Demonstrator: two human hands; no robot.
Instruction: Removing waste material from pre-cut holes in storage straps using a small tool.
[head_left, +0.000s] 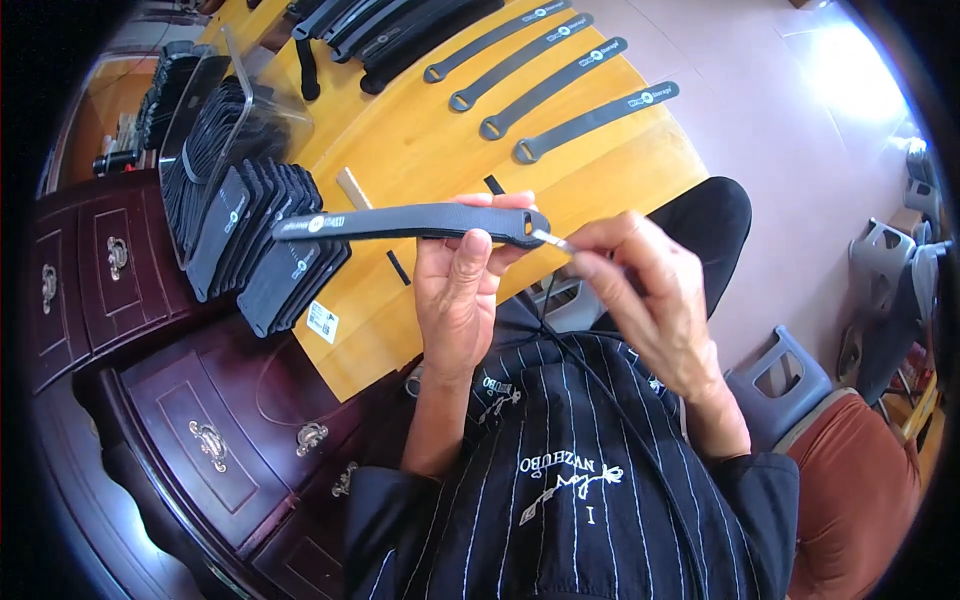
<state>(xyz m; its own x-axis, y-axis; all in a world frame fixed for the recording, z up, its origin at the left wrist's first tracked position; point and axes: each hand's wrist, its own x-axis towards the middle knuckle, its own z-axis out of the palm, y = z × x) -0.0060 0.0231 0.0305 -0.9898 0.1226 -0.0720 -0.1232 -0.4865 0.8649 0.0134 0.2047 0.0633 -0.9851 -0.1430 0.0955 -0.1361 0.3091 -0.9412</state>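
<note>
Above the table [420,150] edge | left hand [455,290] gripping black strap [410,222] level | right hand [640,290] pinching small metal piece [550,240] at strap's looped end | risking slip, likely dropping piece into lap

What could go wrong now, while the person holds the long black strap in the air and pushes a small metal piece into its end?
1. The left hand grips the black strap near its looped end only; the long free part may sag or twist.
2. The small metal piece sits pinched in the right hand fingers; it could slip and fall onto the striped apron.
3. It might also prick the left thumb close by.
</note>
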